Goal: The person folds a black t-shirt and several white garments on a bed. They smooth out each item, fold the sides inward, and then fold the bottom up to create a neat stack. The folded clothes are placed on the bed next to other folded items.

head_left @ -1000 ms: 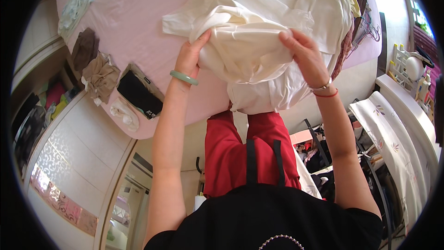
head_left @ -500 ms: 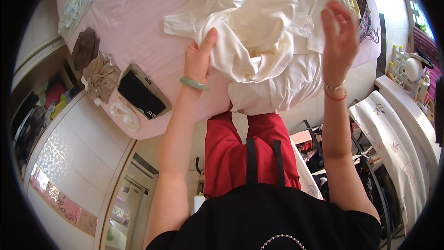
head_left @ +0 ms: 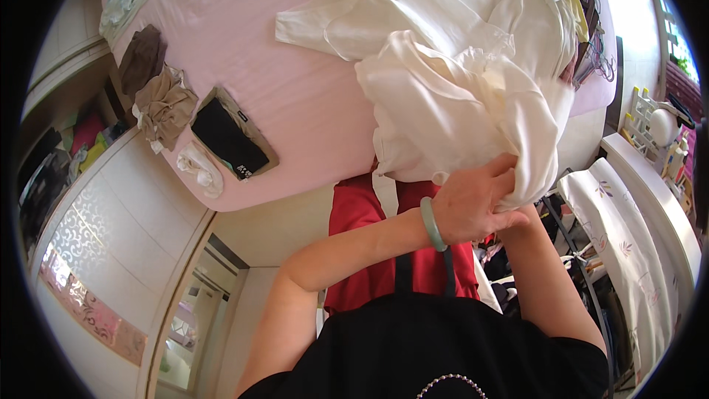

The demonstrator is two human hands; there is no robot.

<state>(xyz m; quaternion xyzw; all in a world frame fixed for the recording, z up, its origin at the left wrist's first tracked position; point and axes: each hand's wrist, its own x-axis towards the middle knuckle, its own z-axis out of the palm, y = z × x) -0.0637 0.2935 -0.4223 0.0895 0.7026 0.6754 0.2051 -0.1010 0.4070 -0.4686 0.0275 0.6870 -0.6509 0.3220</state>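
- Cream garment [head_left: 458, 111]: bunched at the near edge of the pink bed [head_left: 295, 96].
- My left hand [head_left: 473, 203]: closed on its lower fold.
- My right hand: hidden behind the left, grip unclear.
- Black folded cloth [head_left: 229, 137]: well apart, left.

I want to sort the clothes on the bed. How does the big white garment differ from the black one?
The white garment is large, rumpled and held at its edge by the left hand. The black garment is small, folded flat and untouched. Both lie on the pink bed.
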